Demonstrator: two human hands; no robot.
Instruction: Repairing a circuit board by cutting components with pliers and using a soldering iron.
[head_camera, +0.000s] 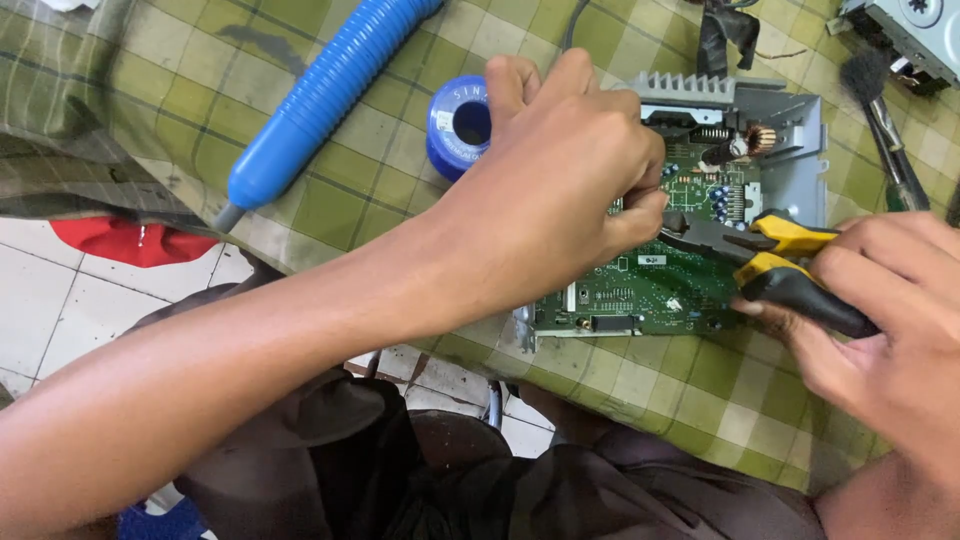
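A green circuit board (655, 285) in a grey metal frame (800, 150) lies on a green checked cloth. My left hand (555, 190) rests on the board's left part, fingers curled, and hides what is under it. My right hand (880, 320) grips pliers (770, 255) with yellow and black handles. The pliers' grey jaws point left and meet the thumb side of my left hand over the board. Whether the jaws pinch a part cannot be seen.
A blue spool (458, 125) stands just behind my left hand. A blue desoldering pump (320, 100) lies at the upper left. A brush (885, 120) and another metal chassis (905, 30) sit at the upper right. The cloth's edge (640, 395) runs near my lap.
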